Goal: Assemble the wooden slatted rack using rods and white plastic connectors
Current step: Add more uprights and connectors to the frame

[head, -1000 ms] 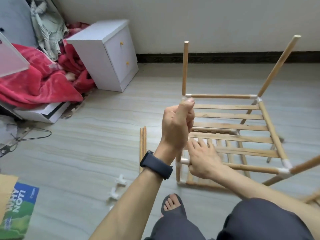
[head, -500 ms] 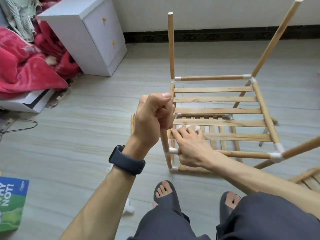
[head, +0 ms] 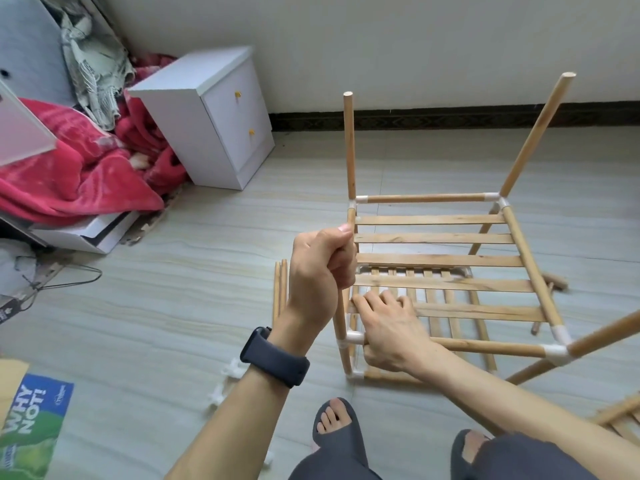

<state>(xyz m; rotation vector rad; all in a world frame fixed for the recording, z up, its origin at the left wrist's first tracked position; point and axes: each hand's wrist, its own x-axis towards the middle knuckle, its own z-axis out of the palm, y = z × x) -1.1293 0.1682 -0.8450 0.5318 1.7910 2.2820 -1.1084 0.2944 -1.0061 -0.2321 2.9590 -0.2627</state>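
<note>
The wooden rack (head: 436, 238) stands on the floor just before the person's feet. The left hand (head: 320, 271) is fisted round its left side rod (head: 351, 218). The right hand (head: 391, 332) clasps the front rod (head: 485, 345) beside a white connector (head: 354, 337). A blue-green sheet (head: 31, 427) (lower left) reads "WHY NOT!".

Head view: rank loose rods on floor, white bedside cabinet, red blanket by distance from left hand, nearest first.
From the left hand:
1. Loose rods, on the floor just left of it.
2. White bedside cabinet, farther left, by the wall.
3. Red blanket, far left, past the cabinet.
</note>
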